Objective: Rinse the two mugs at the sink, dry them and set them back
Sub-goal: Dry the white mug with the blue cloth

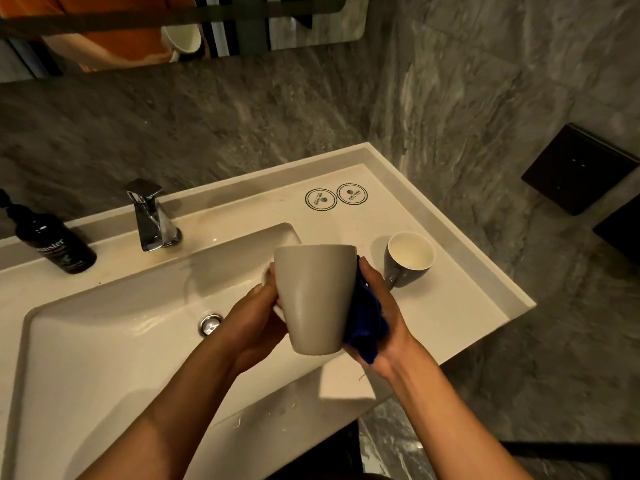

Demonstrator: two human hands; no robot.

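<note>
A light grey mug (317,296) is held above the right side of the white sink (104,341), its opening tipped away from me. My left hand (256,320) grips it on the handle side. My right hand (379,313) presses a dark blue cloth (365,327) against the mug's right wall, fingers curled round the cloth. A second mug (408,261), dark grey outside and cream inside, stands upright on the counter (460,306) just to the right of my hands.
A chrome tap (150,216) stands behind the basin, with a dark bottle (59,244) to its left. Two round printed coasters (336,197) lie at the counter's back right. A chrome drain (210,323) sits in the basin. Marble walls and a mirror enclose the corner.
</note>
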